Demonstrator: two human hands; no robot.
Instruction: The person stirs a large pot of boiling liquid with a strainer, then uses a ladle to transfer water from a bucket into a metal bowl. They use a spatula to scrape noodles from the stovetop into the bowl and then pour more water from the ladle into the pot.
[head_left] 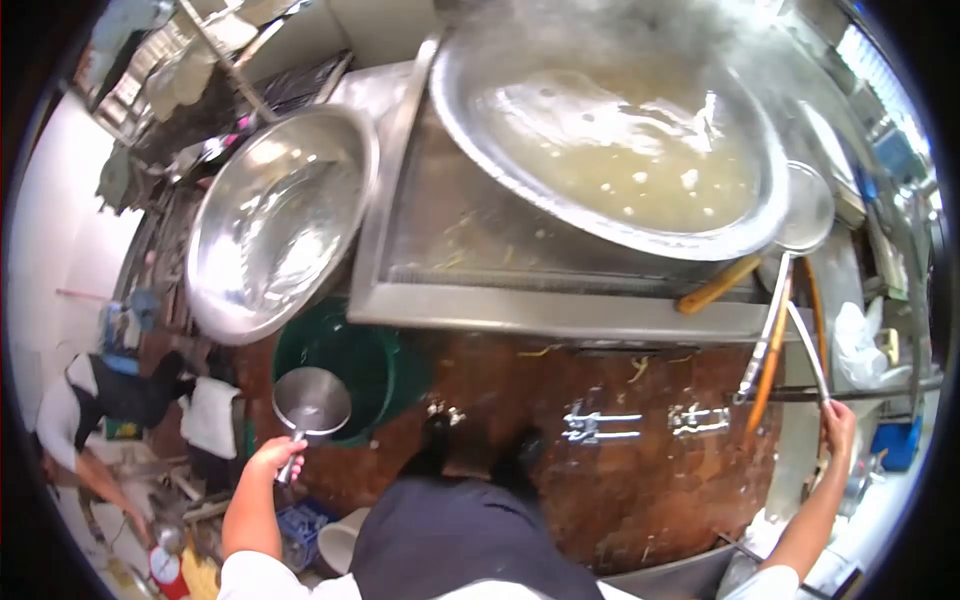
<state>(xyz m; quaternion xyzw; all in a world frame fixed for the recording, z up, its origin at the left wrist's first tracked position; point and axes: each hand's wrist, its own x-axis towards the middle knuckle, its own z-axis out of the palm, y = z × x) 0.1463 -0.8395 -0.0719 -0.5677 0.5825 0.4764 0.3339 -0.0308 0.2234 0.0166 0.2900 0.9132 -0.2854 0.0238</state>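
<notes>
My left hand [275, 458] is wrapped round the handle of a round metal dipper [312, 400], held over the rim of a green bin [383, 372]. Out to the right, my right hand [838, 428] grips the end of a long pale metal handle [808, 345]; I cannot tell which tool head it belongs to. Close by, a round mesh skimmer [805, 208] rests against the big pot [640, 238], beside long handles of metal and orange-brown wood. Cloudy, bubbling, steaming liquid [620, 165] fills the pot.
A large metal basin [213, 290] stands left of the steel stove counter [560, 310]. A wooden handle [718, 285] juts over the counter's front. The tiled floor [650, 480] looks wet. Another person [110, 410] bends at the far left, near a red scale [165, 570].
</notes>
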